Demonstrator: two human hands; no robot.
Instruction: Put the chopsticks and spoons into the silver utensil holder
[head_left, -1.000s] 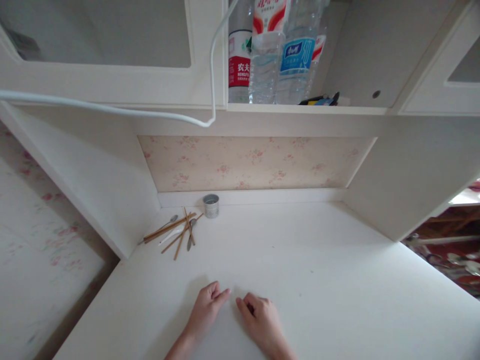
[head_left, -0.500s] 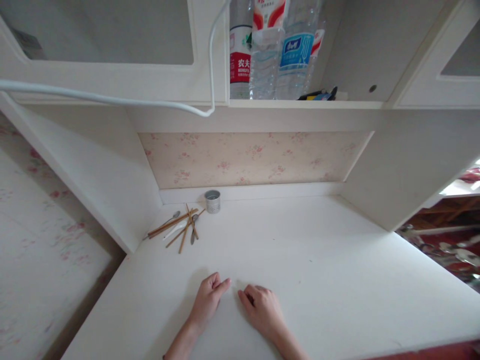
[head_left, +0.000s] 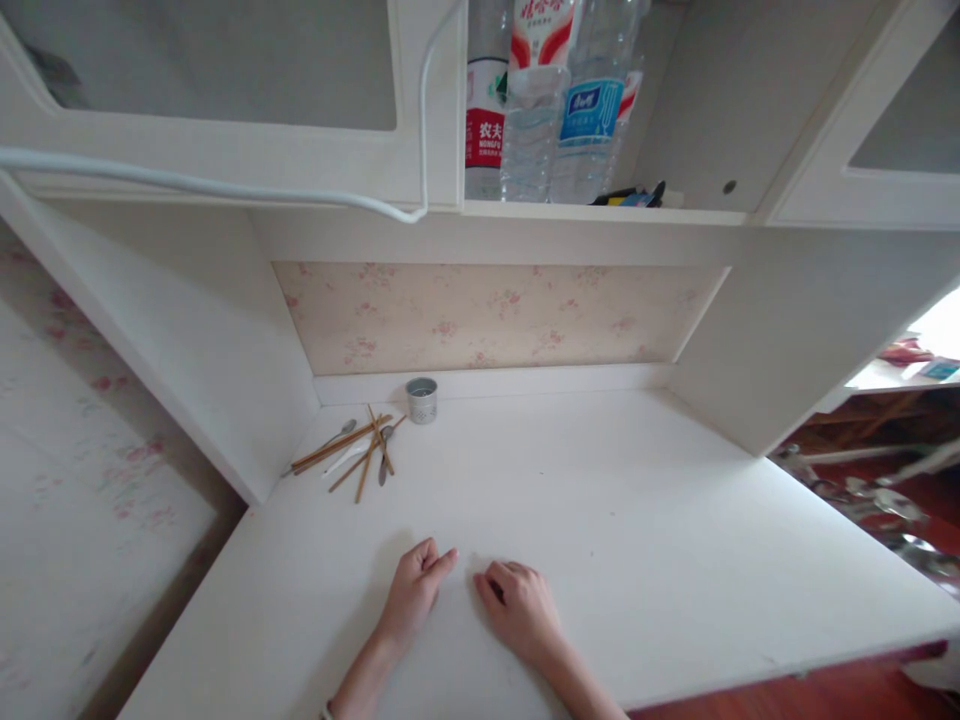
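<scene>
Left grip [head_left: 415,592] and right grip [head_left: 523,607] rest palm-down, close together, fingers loosely curled and empty; forearms angle inward.

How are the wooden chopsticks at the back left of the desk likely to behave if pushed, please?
The wooden chopsticks look thin and straight, so probably stiff and light. They lie crossed in a loose pile with spoons, so pushing one would likely shift the others. On the smooth white desk they may well slide or roll.

The white desk [head_left: 637,520] carries a metal cup [head_left: 421,400], scattered chopsticks [head_left: 341,446] and spoons [head_left: 383,468], the left hand [head_left: 415,590] and right hand [head_left: 521,606].
</scene>
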